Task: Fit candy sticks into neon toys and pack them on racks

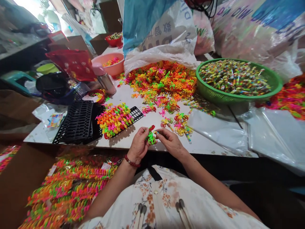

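Observation:
My left hand and my right hand meet at the table's near edge, both pinching a small green plastic toy bicycle with a red piece at its top. A red bead bracelet circles my left wrist. Just beyond the hands lie a few loose coloured toy bicycles. To the left stands a black grid rack filled with orange, yellow and pink bicycles set upright. A big heap of the same toys spills from a plastic sack further back.
A green basket of small wrapped pieces sits at the right. Empty black racks lie at the left, near a pink bowl and a metal flask. Clear plastic bags cover the right side. A box of filled racks stands below left.

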### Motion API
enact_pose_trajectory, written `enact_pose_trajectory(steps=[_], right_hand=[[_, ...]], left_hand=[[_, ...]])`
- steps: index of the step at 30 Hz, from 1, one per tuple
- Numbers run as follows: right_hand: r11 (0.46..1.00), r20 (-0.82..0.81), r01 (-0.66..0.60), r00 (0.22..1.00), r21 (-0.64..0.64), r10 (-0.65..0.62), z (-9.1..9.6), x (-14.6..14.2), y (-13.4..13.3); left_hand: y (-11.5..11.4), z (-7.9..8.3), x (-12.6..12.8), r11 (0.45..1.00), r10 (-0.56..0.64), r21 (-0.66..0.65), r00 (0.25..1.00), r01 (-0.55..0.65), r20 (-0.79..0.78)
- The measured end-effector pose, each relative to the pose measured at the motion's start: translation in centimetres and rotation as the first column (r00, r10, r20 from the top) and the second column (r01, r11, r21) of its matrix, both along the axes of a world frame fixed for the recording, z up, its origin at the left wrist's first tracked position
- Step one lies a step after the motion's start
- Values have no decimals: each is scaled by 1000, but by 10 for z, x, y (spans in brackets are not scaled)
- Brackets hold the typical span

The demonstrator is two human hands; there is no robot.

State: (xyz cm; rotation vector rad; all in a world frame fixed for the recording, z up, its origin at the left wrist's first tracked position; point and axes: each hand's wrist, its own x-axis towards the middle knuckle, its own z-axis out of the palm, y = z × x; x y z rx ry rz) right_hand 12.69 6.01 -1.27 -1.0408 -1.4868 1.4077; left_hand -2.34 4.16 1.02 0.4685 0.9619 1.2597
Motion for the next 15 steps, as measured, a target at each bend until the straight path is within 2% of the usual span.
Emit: enact_pose_trajectory(steps=[4, 10, 15], right_hand=[[1000, -32, -16, 999, -21, 15, -1, 1, -5], [1000, 33, -22, 999, 12, 22, 3, 4, -8], [998, -3, -29, 1000, -51, 29, 0, 7, -9]], left_hand=[[-1, -4, 6, 1000, -3, 28, 999, 4, -36], [0, -5, 13, 997, 49, 57, 994, -43, -95], [0, -9, 19, 997, 5, 80, 987, 7, -158]])
